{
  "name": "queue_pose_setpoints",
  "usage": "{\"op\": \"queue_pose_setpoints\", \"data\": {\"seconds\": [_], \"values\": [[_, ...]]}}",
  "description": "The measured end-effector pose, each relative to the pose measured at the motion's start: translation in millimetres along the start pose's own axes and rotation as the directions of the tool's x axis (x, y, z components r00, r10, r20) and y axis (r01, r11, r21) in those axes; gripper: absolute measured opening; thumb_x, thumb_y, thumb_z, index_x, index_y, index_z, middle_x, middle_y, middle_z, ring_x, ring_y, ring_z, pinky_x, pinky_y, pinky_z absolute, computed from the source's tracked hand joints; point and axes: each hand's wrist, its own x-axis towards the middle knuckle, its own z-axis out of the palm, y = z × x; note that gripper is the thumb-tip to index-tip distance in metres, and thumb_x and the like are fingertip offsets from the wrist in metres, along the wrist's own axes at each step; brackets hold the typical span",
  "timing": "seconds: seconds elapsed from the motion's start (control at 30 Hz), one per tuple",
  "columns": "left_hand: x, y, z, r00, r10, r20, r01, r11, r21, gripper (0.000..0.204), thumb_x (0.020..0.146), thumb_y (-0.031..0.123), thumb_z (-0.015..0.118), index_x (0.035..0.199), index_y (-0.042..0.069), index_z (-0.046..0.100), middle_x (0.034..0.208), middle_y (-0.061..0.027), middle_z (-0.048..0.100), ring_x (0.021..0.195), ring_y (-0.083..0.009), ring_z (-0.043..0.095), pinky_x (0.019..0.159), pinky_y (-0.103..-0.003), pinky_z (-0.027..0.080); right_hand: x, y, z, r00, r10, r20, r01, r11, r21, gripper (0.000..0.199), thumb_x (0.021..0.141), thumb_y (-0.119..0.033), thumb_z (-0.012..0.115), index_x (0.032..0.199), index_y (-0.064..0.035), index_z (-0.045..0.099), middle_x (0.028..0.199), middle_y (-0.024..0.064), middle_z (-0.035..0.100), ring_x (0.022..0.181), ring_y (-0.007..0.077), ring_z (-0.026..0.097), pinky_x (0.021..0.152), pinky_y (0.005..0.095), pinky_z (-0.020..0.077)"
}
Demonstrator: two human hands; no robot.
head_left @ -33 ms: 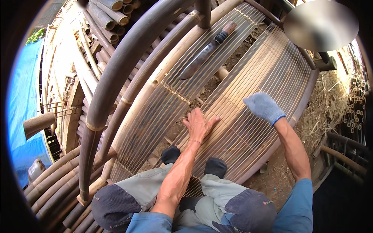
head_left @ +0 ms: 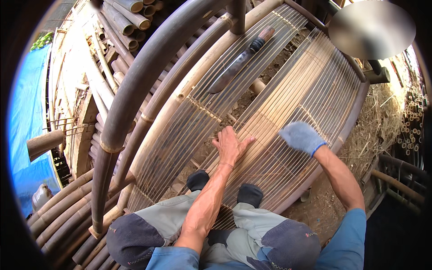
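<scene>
Bamboo slat panel (head_left: 288, 103) spans the work area, thin strips lashed side by side, bare dirt showing through the gaps. Left hand (head_left: 230, 146), bare, lies flat on the slats with fingers spread, gripping nothing. Right hand (head_left: 300, 136), in a grey glove, rests palm-down on the same panel further right, also holding nothing. Large knife (head_left: 240, 60) lies on the slats well beyond both hands. Curved dark bamboo poles (head_left: 135, 90) arch at left; blue tarp (head_left: 27, 117) beyond; straw-littered ground (head_left: 382, 121) at right.
</scene>
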Motion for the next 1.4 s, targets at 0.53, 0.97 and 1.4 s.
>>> {"op": "queue_pose_setpoints", "data": {"seconds": [0.53,0.97,1.4], "values": [[56.8,91.1,-121.8,0.866,-0.071,0.494,-0.134,0.921,0.367,0.052,0.088,0.051,0.069,0.118,0.008,0.071,0.120,-0.0173,0.070,0.108,-0.0346,0.069,0.097,-0.052,0.049,-25.9,-29.9,60.7,0.901,0.228,-0.369,0.086,0.739,0.668,0.036,0.102,-0.030,0.047,0.092,0.0001,0.063,0.078,0.0161,0.066,0.069,0.0314,0.065,0.071,0.0396,0.0534],[229.9,140.3,-366.9,0.919,0.382,0.092,-0.390,0.853,0.348,0.105,0.066,0.081,0.071,0.117,-0.011,0.066,0.114,-0.0268,0.069,0.109,-0.0357,0.068,0.092,-0.042,0.053,-281.4,78.9,52.9,0.121,0.968,0.221,-0.960,0.058,0.273,0.046,0.082,-0.016,0.065,0.125,-0.0006,0.064,0.129,0.0259,0.063,0.120,0.0396,0.062,0.098,0.0485,0.0520],[198.3,137.4,-339.6,0.937,0.346,-0.035,-0.329,0.914,0.238,0.082,0.075,0.060,0.078,0.118,-0.008,0.058,0.109,-0.0270,0.069,0.099,-0.0350,0.071,0.087,-0.043,0.055,-135.2,177.3,-38.4,0.401,0.801,-0.445,-0.643,0.592,0.485,0.048,0.086,-0.032,0.064,0.127,-0.0076,0.064,0.127,0.0224,0.063,0.117,0.0389,0.060,0.104,0.0455,0.0467]]}}
